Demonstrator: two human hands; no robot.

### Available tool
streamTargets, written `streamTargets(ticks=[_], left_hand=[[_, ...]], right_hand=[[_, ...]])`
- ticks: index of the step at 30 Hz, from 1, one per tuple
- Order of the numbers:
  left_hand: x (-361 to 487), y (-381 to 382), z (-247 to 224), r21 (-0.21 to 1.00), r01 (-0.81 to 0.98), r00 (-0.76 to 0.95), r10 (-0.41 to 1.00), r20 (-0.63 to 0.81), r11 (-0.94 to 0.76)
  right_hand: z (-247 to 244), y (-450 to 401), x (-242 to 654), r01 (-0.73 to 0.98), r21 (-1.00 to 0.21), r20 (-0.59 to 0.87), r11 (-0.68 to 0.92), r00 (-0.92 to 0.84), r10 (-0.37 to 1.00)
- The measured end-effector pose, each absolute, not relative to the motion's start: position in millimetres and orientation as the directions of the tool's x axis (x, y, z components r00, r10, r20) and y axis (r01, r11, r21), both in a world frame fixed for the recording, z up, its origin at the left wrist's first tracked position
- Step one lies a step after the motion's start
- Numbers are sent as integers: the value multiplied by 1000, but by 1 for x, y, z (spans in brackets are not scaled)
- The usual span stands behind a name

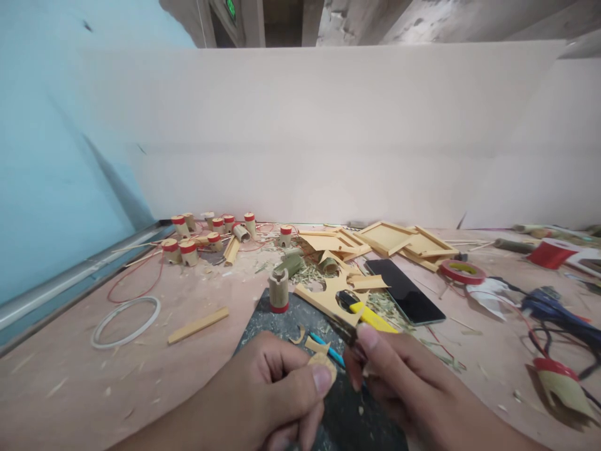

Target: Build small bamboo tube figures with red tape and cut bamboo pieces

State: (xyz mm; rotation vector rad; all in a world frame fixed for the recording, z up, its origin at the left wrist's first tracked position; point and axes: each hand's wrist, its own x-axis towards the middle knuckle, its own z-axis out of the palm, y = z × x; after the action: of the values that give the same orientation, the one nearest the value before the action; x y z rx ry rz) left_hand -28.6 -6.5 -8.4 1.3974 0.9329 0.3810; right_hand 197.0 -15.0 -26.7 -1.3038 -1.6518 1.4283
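My left hand [286, 394] is closed, with a small round piece of thin wood [325, 363] pinched between thumb and forefinger. Just to its right, my right hand [389, 369] grips a dark slim tool [346, 330], its far end blurred and its kind unclear. Both hands hover above a dark cutting mat [256, 326]. A blue pen [328, 351] and wood offcuts lie on the mat beyond the fingers. Farther off, a bamboo tube with a red band [278, 291] stands upright beside a thin wooden sheet with round holes [335, 285] and a yellow utility knife [375, 316].
Several red-banded bamboo pieces [188, 252] stand at the back left. A white ring [97, 335] and a wood strip [198, 326] lie nearer. A black phone [406, 291], wooden frames [385, 238], a red tape roll [462, 271] and cables [558, 313] occupy the right.
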Motion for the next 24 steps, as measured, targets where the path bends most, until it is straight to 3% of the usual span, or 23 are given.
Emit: streamTargets(ticks=[3, 9, 12, 17, 24], left_hand=[[-29, -5, -16, 953, 278, 586, 764, -269, 123], [-24, -14, -27, 954, 296, 533, 822, -203, 44], [-21, -16, -28, 953, 302, 553, 807, -208, 38], [-23, -11, -27, 947, 309, 464, 883, -68, -89], [-27, -5, -31, 957, 290, 509, 851, -131, -26]], right_hand=[[-31, -10, 198, 207, -976, -135, -68, -326, 936], [-29, -10, 193, 106, -993, -97, -55, -444, 891], [-29, -10, 191, 109, -988, -149, -113, -435, 888], [-29, -6, 191, 239, -969, -150, -55, -401, 904], [-31, -3, 193, 214, -974, -157, -79, -377, 913]])
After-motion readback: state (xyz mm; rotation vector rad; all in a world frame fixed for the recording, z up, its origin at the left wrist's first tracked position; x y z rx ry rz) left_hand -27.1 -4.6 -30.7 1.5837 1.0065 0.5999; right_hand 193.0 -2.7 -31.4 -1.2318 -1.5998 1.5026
